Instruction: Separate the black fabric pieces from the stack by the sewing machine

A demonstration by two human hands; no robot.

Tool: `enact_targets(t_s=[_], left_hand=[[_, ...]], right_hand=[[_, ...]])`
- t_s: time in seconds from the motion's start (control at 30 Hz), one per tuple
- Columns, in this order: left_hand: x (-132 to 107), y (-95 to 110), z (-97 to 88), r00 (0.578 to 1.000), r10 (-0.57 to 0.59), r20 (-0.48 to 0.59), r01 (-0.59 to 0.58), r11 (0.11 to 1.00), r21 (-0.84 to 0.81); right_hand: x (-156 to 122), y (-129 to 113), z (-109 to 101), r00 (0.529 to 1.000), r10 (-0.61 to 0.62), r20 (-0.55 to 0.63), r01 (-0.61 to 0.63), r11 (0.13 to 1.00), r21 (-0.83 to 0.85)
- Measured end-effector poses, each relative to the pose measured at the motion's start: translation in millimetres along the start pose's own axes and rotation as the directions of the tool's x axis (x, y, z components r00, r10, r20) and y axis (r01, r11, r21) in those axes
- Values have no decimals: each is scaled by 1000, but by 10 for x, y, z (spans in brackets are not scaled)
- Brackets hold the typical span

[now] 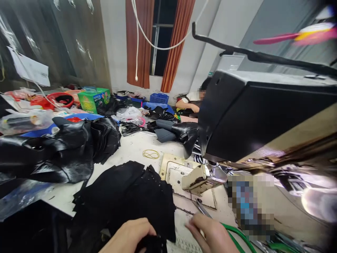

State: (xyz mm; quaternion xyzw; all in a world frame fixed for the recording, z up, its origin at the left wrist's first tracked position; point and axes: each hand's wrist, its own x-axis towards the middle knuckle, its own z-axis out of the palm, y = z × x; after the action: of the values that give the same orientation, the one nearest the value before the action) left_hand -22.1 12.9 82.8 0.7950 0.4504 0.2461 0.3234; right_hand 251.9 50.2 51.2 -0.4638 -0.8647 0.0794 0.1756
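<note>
My left hand [133,232] is at the bottom middle, its fingers curled over a bunched black fabric piece [154,244]. Just beyond it a fanned stack of black cut pieces [116,196] spreads over the table. To the right, my right hand [212,233] has its fingers apart, and I see nothing between them. It is over scissors with green handles [238,233], whose blades point toward the sewing machine's pale base plate [171,172]. Whether the hand touches the scissors I cannot tell.
A black-covered sewing machine head [263,116] looms at the right. Black leather-like pieces [65,147] are heaped on the left. A yellow loop of cord [151,154] lies on the white table [131,146]. Farther back are a green box [94,100], blue crate [159,98] and another person [188,104].
</note>
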Motion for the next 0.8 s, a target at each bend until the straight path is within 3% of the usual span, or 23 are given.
enact_targets(t_s=[0.1,0.2,0.3,0.43,0.57,0.63,0.73,0.8], left_hand=[[66,-156,204,999,-46,29,43,994,105],[74,-323,365,997,-64,50,49,966,254],[37,-415,412,999,-21,41,8,956,293],[21,-455,460,997,24,-76,-4,968,249],[63,-477,594,957,77,-279,-11,973,232],[82,-495,659,942,103,-318,-22,968,248],[95,-533,714,947,116,-300,-37,966,258],[99,-553,724,952,112,-284,-38,967,253]], right_hand=[[374,-106,319,978,197,-64,-164,924,345],[597,-190,673,948,295,-116,-233,898,374],[598,-222,859,944,279,-178,-200,909,366],[460,-239,808,917,160,-365,-8,923,384],[342,-246,691,860,38,-509,101,965,242],[308,-244,674,875,45,-483,103,955,277],[323,-228,708,910,127,-394,41,919,392],[382,-206,755,916,169,-363,-21,925,378]])
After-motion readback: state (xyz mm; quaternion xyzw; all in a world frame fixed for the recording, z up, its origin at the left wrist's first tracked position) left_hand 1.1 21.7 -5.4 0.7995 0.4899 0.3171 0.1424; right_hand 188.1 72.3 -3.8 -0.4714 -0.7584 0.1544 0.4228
